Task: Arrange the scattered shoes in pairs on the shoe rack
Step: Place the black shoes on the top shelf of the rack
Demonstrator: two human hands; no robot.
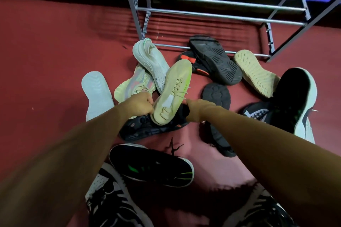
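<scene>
The shoe rack [133,5] at twelve o'clock shows bare bars, and every shoe lies scattered on the red floor [46,51], so pairing has barely begun. At centre, the left hand [142,105] grips the beige sneaker [173,94]. The right hand [198,109] curls at its three o'clock side, and I cannot tell what it holds.

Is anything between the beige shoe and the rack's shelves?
Yes, on the floor: a white shoe and an upturned black shoe lie between the beige shoe and the rack, the black one across its lowest bar. Lifted over them, the way to the upper bars looks open.
</scene>
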